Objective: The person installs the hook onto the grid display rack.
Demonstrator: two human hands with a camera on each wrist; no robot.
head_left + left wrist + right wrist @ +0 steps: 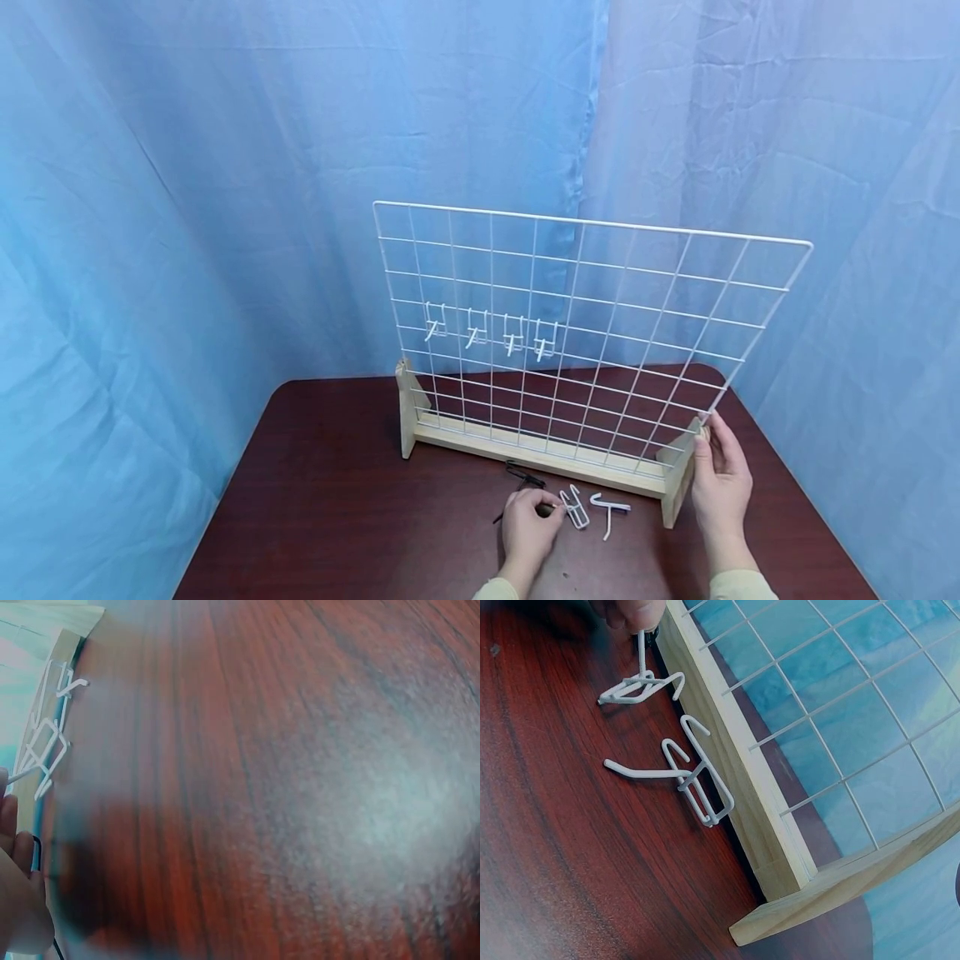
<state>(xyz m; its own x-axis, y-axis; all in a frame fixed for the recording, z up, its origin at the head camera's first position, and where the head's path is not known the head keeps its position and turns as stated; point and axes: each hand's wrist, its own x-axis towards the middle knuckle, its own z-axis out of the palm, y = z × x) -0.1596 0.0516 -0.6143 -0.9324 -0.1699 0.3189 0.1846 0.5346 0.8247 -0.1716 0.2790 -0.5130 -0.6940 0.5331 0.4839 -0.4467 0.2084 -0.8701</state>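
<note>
My left hand [528,525] pinches the stem end of a white wire hook [575,508] low over the table; the right wrist view shows the fingertips on that stem. Beside it lies a second white hook [697,780], its prong pointing away from the stand. A black hook [528,478] lies just behind my left hand, partly covered by it. My right hand [723,483] grips the top of the stand's right wooden end piece [678,479], thumb in front, at the edge of the white wire grid [592,222].
Several white hooks [433,323] hang in a row on the grid's left half. A wooden base bar [540,450] runs under the grid, up to a left end piece [407,408]. The dark red table [337,500] has blue curtains [300,167] behind it.
</note>
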